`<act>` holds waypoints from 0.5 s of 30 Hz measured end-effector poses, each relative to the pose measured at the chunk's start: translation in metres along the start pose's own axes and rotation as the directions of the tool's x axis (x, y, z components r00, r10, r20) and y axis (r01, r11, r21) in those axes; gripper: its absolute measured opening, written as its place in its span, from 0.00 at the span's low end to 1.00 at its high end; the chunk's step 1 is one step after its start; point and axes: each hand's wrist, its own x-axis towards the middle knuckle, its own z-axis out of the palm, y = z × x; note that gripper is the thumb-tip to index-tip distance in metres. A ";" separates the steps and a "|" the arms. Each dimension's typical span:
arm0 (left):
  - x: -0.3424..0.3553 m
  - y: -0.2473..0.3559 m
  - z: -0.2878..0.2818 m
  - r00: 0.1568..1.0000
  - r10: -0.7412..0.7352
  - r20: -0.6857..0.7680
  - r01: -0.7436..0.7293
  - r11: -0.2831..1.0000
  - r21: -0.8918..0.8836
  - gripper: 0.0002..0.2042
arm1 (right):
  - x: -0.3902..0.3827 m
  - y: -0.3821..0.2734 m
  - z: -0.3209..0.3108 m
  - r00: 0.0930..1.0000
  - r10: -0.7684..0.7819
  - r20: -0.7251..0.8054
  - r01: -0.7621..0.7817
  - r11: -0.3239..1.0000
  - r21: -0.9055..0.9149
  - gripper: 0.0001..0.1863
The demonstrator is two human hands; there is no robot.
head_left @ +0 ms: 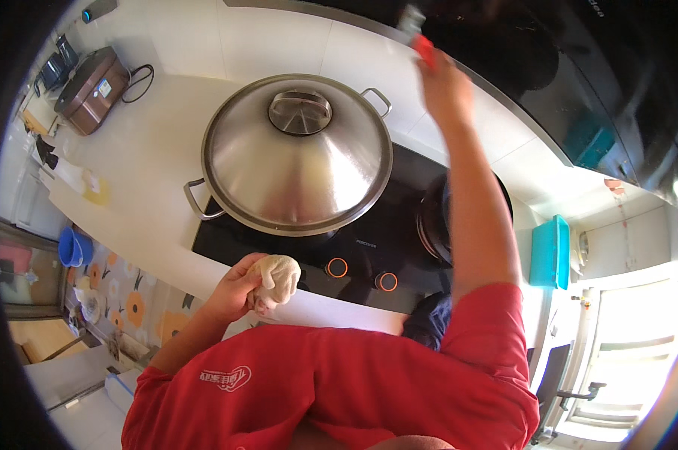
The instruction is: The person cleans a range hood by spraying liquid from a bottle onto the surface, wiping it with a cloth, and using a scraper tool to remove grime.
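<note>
My left hand (232, 291) is closed around a crumpled off-white cloth (277, 277) in front of the cooktop's near edge. High at the back, my right hand (447, 88) grips a small tool with a red handle (424, 49). Its pale head is smeared by motion, so its exact kind is unclear. That tool is up by the lower edge of the black range hood (519, 56); I cannot tell whether it touches. Between my arms, a large steel pot (297, 169) with a cone-shaped lid sits on the black cooktop (361, 262).
A dark pan (432, 225) stands on the cooktop's right, partly behind my right forearm. On the left counter (159, 165) is a brown rice cooker (91, 90) with a cord. A turquoise bin (551, 253) is at the right, near a bright window (631, 352). Blue buckets (75, 247) are at lower left.
</note>
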 end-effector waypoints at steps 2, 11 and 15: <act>0.004 -0.004 -0.004 1.000 0.011 -0.014 -0.011 1.000 0.007 0.14 | 0.011 -0.054 0.012 0.998 -0.066 0.009 0.065 0.994 0.089 0.22; -0.016 0.005 -0.033 0.955 0.140 -0.261 -0.123 0.989 0.080 0.14 | -0.025 0.095 -0.033 0.992 0.030 -0.125 -0.036 0.998 -0.048 0.24; -0.020 0.004 -0.034 0.970 0.133 -0.201 -0.118 0.989 0.086 0.15 | -0.054 0.233 -0.089 0.967 0.069 -0.245 -0.115 0.977 -0.181 0.22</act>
